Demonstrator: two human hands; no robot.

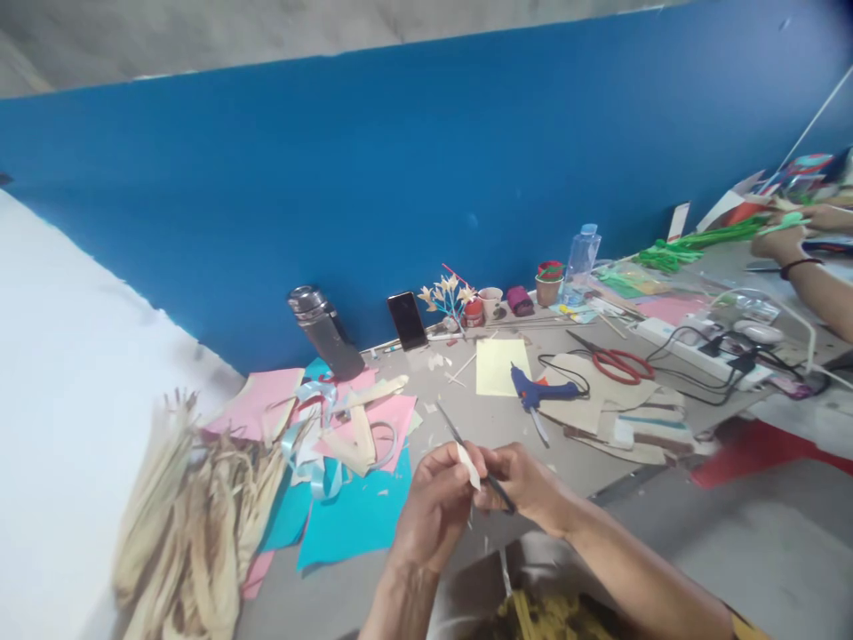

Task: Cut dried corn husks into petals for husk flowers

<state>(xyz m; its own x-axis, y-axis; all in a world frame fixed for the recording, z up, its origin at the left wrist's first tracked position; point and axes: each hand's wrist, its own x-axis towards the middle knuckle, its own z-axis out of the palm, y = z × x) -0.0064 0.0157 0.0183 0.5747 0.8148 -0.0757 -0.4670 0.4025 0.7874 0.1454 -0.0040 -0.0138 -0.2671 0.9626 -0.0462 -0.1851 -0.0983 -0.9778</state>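
Close together over the table's front edge, my two hands work on a small piece. Between the thumb and fingers of my left hand (436, 498) is a pale petal-shaped piece (469, 468), perhaps corn husk. My right hand (523, 487) is closed round a slim pointed tool with a dark handle (499, 494). Its narrow tip (450, 421) points up and away, past the left fingers. Whether it is a blade or tweezers I cannot tell. Just beyond the hands lie a blue glue gun (543, 391) and a pale yellow paper sheet (501, 366).
Dried corn husks (206, 524) hang over the left side, beside coloured paper (356, 524) and a dark flask (326, 333). A phone (407, 320) leans near husk flowers (448, 293). Red-handled scissors (619, 364) and a power strip (699, 351) lie right. Another person's hand (779, 240) holds green material.
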